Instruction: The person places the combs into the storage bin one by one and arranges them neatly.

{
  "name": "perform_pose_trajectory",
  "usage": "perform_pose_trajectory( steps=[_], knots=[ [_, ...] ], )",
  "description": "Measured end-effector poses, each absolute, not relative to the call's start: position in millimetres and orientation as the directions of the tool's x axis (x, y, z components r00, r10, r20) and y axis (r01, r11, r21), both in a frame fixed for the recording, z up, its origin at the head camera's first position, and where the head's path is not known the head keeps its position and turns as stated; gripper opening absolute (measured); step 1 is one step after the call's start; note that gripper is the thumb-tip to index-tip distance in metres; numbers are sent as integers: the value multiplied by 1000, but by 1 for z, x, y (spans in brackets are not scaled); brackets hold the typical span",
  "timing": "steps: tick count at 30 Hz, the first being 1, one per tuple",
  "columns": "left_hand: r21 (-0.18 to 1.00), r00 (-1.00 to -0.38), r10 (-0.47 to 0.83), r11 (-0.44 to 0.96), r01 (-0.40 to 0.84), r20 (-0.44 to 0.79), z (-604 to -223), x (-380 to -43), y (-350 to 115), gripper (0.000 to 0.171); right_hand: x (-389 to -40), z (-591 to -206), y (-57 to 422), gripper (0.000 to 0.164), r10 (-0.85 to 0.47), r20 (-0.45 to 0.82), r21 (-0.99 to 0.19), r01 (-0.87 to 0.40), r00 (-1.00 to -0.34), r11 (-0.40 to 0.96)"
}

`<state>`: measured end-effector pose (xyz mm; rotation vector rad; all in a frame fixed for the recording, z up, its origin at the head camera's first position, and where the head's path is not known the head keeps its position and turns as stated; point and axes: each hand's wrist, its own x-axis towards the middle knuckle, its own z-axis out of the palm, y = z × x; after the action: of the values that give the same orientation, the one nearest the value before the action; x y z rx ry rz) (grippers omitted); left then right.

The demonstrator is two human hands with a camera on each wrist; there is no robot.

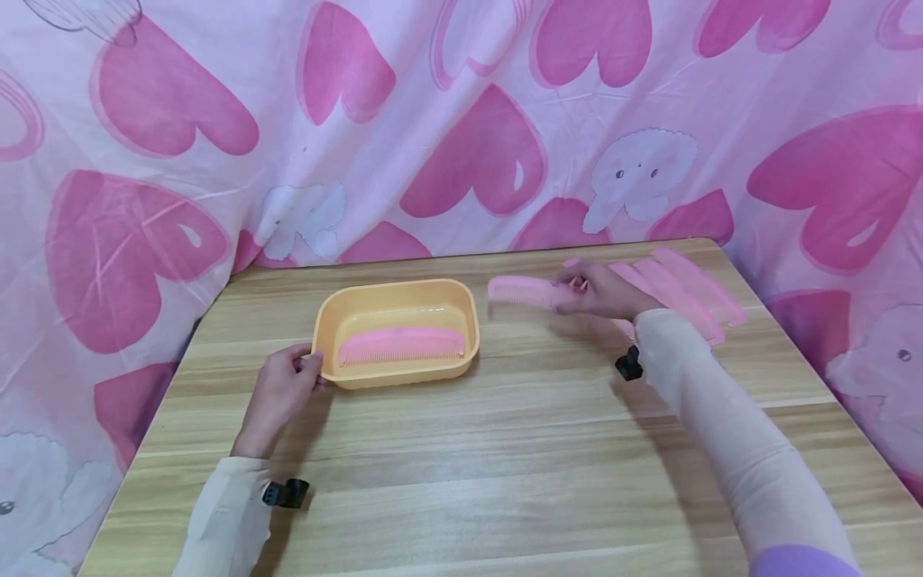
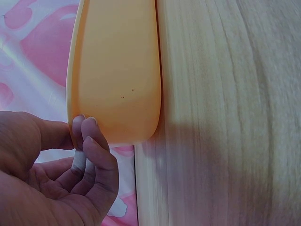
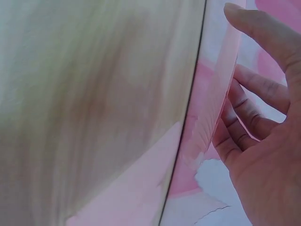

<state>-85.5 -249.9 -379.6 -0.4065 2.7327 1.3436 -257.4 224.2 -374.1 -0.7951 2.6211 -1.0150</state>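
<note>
A yellow-orange plastic basin stands on the table, with one pink comb lying inside it. My left hand pinches the basin's left rim between thumb and fingers; the left wrist view shows this grip on the basin wall. Held above the table to the right of the basin is another pink comb, its teeth facing down. My right hand grips that comb by its right end. In the right wrist view the held comb lies between thumb and fingers.
Several more pink combs lie side by side at the table's back right, partly behind the right hand. The wooden table ends at a pink heart-printed cloth hanging behind it.
</note>
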Motion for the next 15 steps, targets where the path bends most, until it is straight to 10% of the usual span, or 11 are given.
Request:
perform_pose_trajectory(
  steps=[15],
  knots=[
    [760, -958, -216, 585, -283, -190, -379, -86, -249, 43, -261, -343, 177, 45, -579, 46, -631, -472, -814, 615]
  ],
)
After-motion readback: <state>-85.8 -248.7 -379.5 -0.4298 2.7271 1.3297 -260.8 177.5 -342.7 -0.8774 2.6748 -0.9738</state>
